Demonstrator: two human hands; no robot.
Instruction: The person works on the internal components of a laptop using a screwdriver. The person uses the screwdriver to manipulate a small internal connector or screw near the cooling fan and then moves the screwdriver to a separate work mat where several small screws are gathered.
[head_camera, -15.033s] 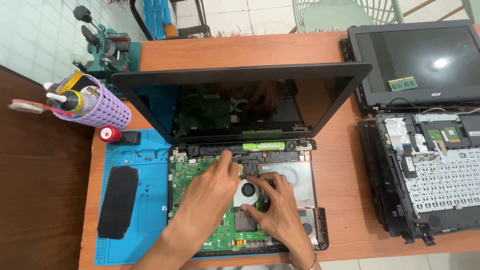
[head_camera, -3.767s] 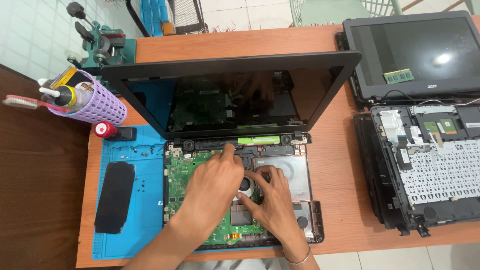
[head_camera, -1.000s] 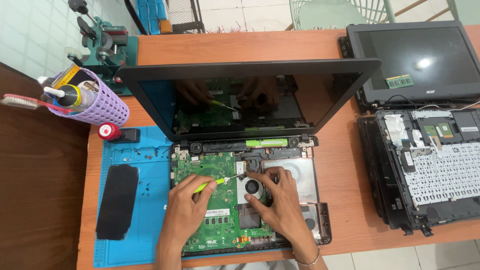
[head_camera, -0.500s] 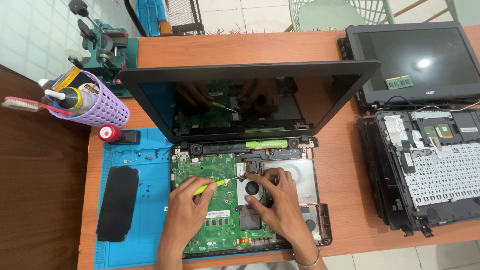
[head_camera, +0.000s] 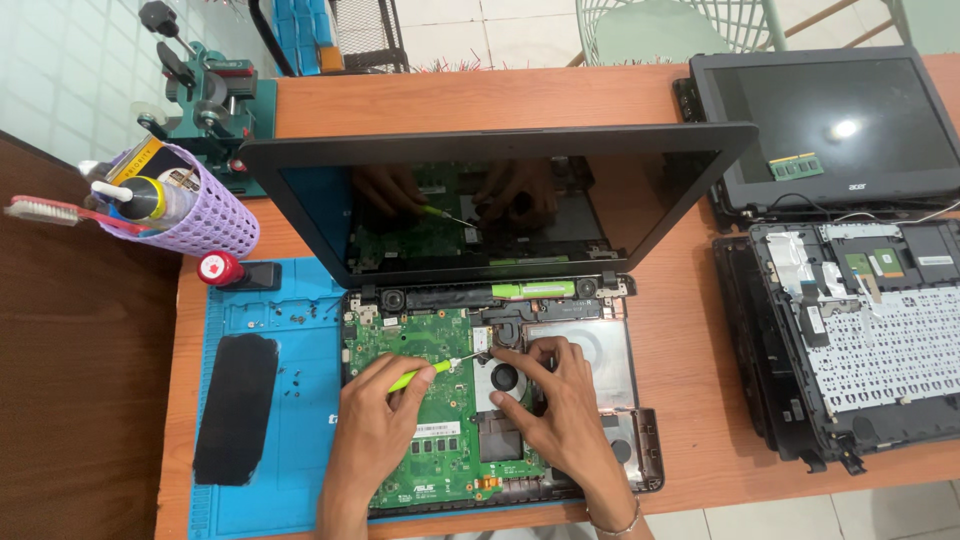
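Observation:
An opened black laptop (head_camera: 640, 460) lies before me with its green motherboard (head_camera: 415, 335) bare and its dark screen (head_camera: 500, 200) tilted up. My left hand (head_camera: 375, 430) grips a small screwdriver (head_camera: 425, 372) with a yellow-green handle. Its tip points at a spot beside the cooling fan (head_camera: 503, 377). My right hand (head_camera: 555, 410) rests on the board around the fan, fingers spread and pressing near the tip. Both hands are mirrored in the screen.
A blue work mat (head_camera: 290, 390) with loose screws and a black pad (head_camera: 235, 405) lies on the left. A purple mesh tool holder (head_camera: 200, 215) and a red-topped bottle (head_camera: 220, 268) stand at back left. A second dismantled laptop (head_camera: 860, 340) sits on the right of the orange table (head_camera: 690, 370).
Fifteen seconds ago both hands lay bare over the fan. Since one second ago my left hand holds the screwdriver at the fan's edge. It has barely moved over the last second.

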